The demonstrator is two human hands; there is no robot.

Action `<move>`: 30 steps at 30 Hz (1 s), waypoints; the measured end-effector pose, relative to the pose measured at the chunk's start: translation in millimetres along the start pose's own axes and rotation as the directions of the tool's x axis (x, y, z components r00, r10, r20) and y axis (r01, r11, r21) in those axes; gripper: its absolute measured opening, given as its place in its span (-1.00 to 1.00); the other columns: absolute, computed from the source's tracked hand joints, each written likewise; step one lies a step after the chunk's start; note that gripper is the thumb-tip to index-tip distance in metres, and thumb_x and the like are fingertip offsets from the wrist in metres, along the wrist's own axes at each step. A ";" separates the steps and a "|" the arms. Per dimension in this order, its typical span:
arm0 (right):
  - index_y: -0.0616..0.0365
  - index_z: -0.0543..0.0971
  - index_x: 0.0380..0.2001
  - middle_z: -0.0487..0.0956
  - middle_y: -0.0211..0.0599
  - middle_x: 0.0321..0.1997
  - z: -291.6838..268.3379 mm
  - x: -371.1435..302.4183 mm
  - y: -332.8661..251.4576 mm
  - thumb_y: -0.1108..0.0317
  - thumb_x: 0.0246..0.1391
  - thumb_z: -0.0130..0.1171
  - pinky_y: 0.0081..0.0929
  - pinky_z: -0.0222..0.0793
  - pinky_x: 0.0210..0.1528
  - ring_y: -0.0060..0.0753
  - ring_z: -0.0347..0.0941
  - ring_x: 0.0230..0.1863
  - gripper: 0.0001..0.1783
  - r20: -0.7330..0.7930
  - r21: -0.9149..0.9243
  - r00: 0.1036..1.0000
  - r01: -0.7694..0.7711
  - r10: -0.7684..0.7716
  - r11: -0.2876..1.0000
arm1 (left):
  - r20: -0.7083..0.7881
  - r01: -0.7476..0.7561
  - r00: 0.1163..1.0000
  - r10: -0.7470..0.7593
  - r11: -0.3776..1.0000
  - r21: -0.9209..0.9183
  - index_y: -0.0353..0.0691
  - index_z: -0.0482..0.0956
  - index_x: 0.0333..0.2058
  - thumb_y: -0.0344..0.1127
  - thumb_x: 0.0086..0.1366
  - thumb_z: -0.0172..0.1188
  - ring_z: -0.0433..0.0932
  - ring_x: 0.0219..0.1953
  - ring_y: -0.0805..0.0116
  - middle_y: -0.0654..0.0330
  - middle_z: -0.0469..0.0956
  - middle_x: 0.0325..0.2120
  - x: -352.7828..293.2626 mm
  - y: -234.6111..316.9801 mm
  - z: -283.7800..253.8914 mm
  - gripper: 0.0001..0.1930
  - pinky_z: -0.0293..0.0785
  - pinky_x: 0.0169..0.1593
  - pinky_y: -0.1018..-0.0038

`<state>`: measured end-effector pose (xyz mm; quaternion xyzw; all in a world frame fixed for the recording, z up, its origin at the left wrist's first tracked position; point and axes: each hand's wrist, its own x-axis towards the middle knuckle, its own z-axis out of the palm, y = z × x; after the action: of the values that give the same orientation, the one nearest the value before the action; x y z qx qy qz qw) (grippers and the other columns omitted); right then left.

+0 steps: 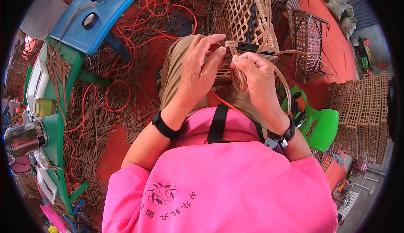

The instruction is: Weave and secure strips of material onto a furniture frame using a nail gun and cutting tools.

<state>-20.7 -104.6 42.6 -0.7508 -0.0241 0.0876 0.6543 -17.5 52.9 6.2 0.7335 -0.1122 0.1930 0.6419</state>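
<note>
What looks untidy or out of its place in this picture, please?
The floor on the left: many brown strip pieces lie scattered across the red floor, and a long orange cord runs in tangled loops over them, which looks messy.

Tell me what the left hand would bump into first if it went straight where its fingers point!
The left hand would probably meet the tan strip at the left end of the dark bar first, though depth is unclear.
</note>
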 end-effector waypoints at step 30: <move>0.34 0.48 0.06 0.62 -0.27 -0.23 -22.2 65.0 -44.4 0.25 0.17 0.22 -0.55 0.46 -0.10 -0.56 0.53 -0.25 -0.52 -0.007 -0.301 0.862 0.482 -0.507 0.823 | -0.058 -0.164 0.982 0.179 0.964 0.210 -0.42 0.56 -0.55 -0.18 0.24 0.25 0.38 -0.61 0.48 0.15 0.44 -0.73 170.4 33.4 -9.3 -0.64 0.33 -0.49 0.39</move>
<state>50.3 -110.2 82.8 -0.8090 -0.2022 -0.1223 0.5382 120.9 71.2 110.0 0.7753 -0.1303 0.2863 0.5477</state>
